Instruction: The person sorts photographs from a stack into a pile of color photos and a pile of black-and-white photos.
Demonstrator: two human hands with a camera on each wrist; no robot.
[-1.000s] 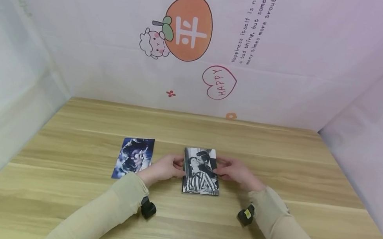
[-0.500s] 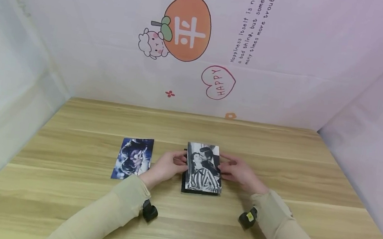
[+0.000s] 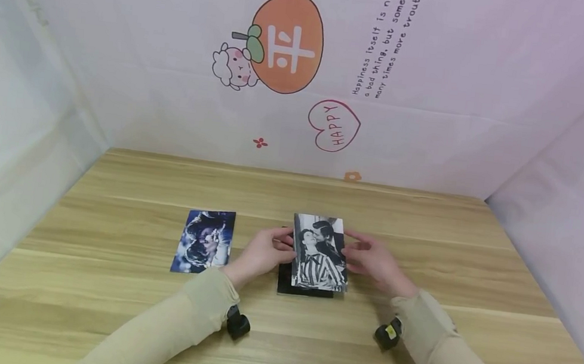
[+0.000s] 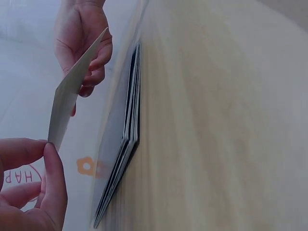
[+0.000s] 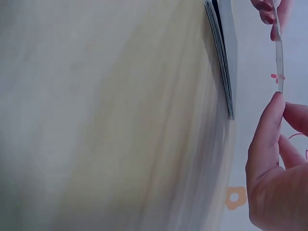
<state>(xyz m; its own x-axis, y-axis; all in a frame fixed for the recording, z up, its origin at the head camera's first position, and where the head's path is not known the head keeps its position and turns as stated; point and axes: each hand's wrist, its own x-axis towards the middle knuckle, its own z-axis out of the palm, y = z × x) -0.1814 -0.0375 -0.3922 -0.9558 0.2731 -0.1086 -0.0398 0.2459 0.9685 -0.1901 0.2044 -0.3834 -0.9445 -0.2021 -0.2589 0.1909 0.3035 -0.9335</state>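
Observation:
A black-and-white photo print (image 3: 318, 254) of two people is held between both hands, above the table. My left hand (image 3: 264, 255) pinches its left edge between thumb and fingertip, as the left wrist view shows. At the opposite edge my right hand (image 3: 377, 265) pinches it the same way. Beneath lies a neat stack of prints (image 3: 304, 292), its top one dark and mostly hidden by the held print. Both wrist views show a gap between the held print and the stack (image 4: 129, 125). Left of the hands, a blue-toned photo print (image 3: 203, 241) lies flat.
The wood-grain table (image 3: 427, 233) reaches back to a white printed cloth (image 3: 426, 143), with more cloth at both sides. A small black camera sits on each wrist, the left one (image 3: 238, 324) and the right one (image 3: 387, 335).
Both hands have lifted the black-and-white print off the stack and carried it slightly right and away. The dark print under it has come into view. The blue-toned print stays put.

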